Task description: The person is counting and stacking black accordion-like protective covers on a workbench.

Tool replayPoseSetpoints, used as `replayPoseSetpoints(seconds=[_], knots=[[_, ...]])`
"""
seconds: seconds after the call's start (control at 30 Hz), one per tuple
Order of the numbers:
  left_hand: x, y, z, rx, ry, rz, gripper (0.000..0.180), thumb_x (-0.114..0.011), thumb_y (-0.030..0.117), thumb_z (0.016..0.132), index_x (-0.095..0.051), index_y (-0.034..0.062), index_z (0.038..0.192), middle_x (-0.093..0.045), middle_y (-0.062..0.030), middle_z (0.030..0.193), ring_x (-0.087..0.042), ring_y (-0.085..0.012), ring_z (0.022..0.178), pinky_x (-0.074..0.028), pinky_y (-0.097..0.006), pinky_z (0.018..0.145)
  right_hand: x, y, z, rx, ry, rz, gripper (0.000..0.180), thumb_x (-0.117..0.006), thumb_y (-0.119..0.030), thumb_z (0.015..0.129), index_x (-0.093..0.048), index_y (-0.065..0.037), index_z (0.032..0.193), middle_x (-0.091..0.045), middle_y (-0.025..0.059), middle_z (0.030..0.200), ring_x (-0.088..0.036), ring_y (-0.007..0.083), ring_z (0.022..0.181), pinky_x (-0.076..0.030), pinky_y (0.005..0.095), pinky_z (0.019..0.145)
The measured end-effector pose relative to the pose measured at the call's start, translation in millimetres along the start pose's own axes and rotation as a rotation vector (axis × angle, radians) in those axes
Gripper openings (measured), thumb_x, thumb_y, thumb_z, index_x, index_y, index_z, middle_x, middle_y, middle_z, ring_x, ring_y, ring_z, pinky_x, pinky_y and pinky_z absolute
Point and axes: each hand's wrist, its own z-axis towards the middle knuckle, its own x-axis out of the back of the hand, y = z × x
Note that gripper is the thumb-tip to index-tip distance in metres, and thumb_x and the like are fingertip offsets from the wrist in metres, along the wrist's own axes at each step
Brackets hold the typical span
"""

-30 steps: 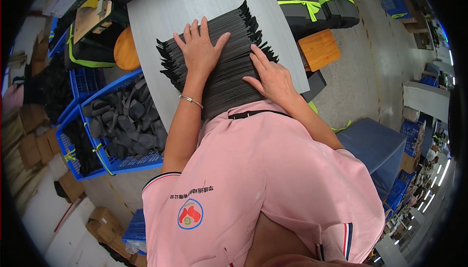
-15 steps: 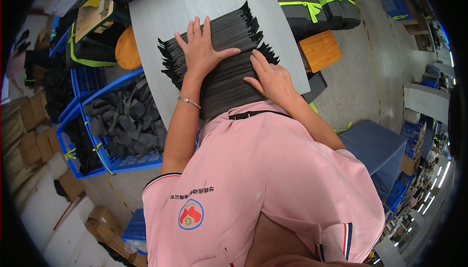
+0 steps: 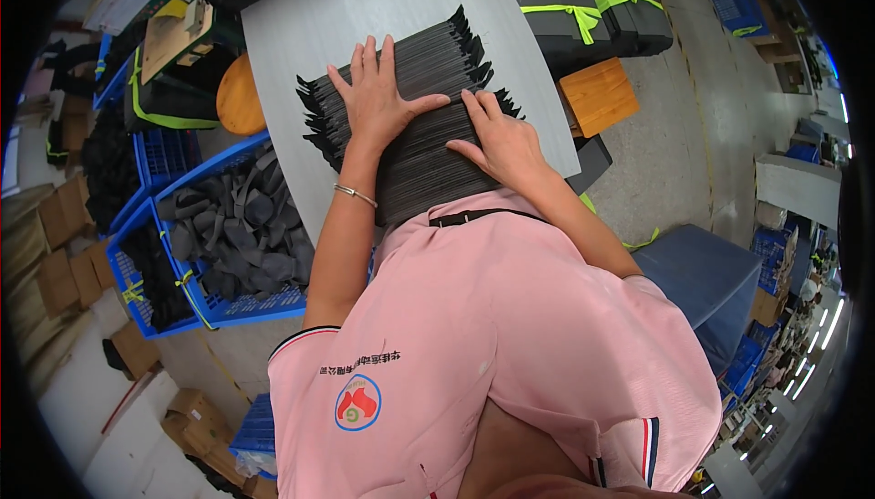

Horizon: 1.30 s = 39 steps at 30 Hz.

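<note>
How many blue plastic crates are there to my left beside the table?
3 at least. One blue plastic crate of grey pieces sits beside the grey table, a second holds black pieces just left of it, and a third lies behind them. More may be hidden.

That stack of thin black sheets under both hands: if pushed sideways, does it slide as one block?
Probably not. The stack of black sheets is already fanned, with staggered ends, so layers likely shear. Both hands, left and right, press it flat, suggesting springy, floppy sheets.
</note>
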Motion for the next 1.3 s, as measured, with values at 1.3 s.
replayPoseSetpoints(seconds=[1.3], knots=[[-3, 2, 0, 0.012, 0.071, 0.028, 0.114, -0.061, 0.086, 0.075, -0.042, 0.0065, 0.155, -0.041, -0.0173, 0.159, -0.033, -0.0343, 0.150, -0.007, -0.071, 0.118, -11, 3, 11, 0.134, 0.215, -0.111, 0.078, -0.074, -0.051, 0.087, -0.052, 0.004, 0.138, -0.057, 0.0136, 0.123, -0.068, 0.0216, 0.063, -0.056, 0.0327, 0.052]])
